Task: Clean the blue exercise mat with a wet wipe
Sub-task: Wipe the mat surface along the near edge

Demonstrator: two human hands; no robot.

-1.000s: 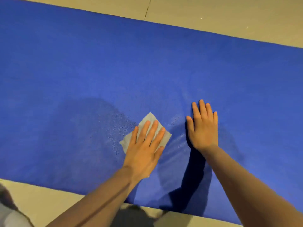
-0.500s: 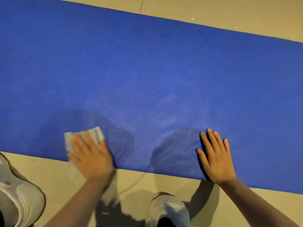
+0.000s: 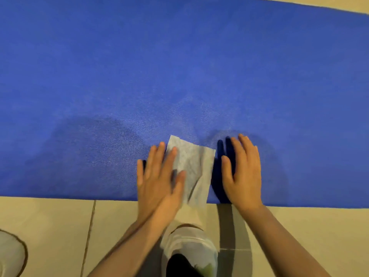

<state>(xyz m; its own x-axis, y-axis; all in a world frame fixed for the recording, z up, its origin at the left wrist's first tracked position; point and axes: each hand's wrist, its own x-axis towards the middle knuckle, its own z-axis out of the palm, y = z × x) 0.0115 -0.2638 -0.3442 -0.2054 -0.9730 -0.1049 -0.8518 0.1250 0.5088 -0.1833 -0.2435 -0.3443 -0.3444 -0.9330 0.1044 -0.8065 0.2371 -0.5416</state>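
The blue exercise mat (image 3: 179,66) fills the upper two thirds of the head view, its near edge running across just below the hands. A pale grey wet wipe (image 3: 192,168) lies flat on the mat at that near edge, slightly creased. My left hand (image 3: 157,176) presses flat on the wipe's left part with straight fingers. My right hand (image 3: 242,170) rests flat on the mat just right of the wipe, fingers straight, not touching it. A darker damp-looking patch shows on the mat to the left of the hands.
Beige floor tiles (image 3: 50,226) run along the near side of the mat and show again at the top right corner. One white shoe (image 3: 189,250) sits below the hands and another (image 3: 10,254) at the bottom left edge.
My left hand has slid the wipe from the left to beside my right hand at the near edge. The view has shifted lower over the mat's edge.
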